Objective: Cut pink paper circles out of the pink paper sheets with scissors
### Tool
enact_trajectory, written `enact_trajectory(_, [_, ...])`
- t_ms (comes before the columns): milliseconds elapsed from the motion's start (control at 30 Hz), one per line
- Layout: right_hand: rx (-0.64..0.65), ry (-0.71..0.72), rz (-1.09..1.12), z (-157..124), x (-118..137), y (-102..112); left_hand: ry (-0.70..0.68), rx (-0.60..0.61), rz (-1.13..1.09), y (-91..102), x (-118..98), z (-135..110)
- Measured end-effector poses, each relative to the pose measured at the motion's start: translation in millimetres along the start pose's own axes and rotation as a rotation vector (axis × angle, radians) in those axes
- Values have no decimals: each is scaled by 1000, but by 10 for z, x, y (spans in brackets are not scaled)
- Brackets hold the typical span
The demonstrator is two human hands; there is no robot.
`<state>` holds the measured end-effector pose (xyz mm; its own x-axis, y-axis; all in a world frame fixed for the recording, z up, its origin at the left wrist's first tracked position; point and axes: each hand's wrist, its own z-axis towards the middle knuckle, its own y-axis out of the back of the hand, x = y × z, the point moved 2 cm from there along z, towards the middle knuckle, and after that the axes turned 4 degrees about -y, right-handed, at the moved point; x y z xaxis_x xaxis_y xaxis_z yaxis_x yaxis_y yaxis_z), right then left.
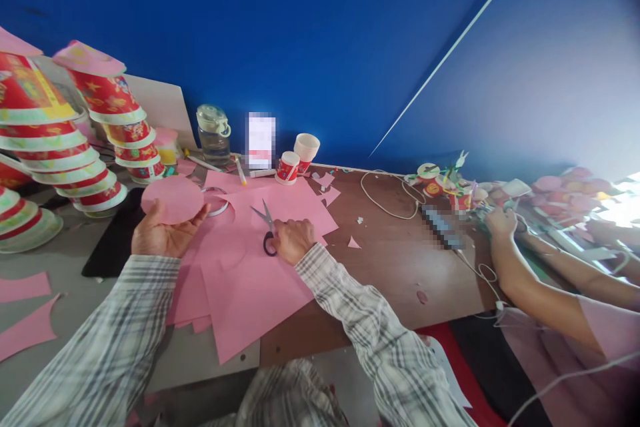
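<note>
My left hand (164, 232) holds up a round pink paper disc (173, 200), thumb at its left edge and fingers beneath. My right hand (295, 240) is closed around the dark handles of a pair of scissors (266, 220). Their blades are parted and point up and left, over the paper. Large sheets of pink paper (260, 293) lie overlapped on the table under both hands, with curved cuts in some of them. Behind the disc, a roll of tape (219, 208) is partly hidden.
Stacks of red paper cups (115, 103) stand at the left. Toward the wall are a water jug (214, 133), a lit phone (261, 140), and two cups (287, 169). At the right, a co-worker's hands (501, 221) work near small cup pieces. A cable (365, 193) and paper scraps lie about.
</note>
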<state>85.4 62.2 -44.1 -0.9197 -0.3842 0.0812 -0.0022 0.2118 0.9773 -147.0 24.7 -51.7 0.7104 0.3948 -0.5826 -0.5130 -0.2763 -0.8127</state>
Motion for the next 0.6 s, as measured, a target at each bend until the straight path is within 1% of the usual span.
enact_trajectory(100, [59, 22, -17, 30, 5, 50, 28, 38, 5, -22, 59, -11])
enact_trajectory(200, [114, 51, -18, 57, -14, 159, 96, 26, -7, -56, 120, -38])
enact_trajectory(300, [85, 84, 12, 148, -49, 354, 158, -28, 4, -96, 196, -77])
enact_trajectory(367, [15, 94, 52, 283, -53, 497, 189, -71, 34, -113, 257, -102])
enact_trajectory(433, [-46, 92, 104, 480, -15, 599, 222, -86, 76, -116, 320, -123])
enact_trajectory(500, [-77, 86, 153, 714, 76, 636, 256, -71, 120, -107, 374, -138])
enact_trajectory(600, [-98, 68, 204, 1058, 275, 602, 301, -39, 151, -79, 426, -145])
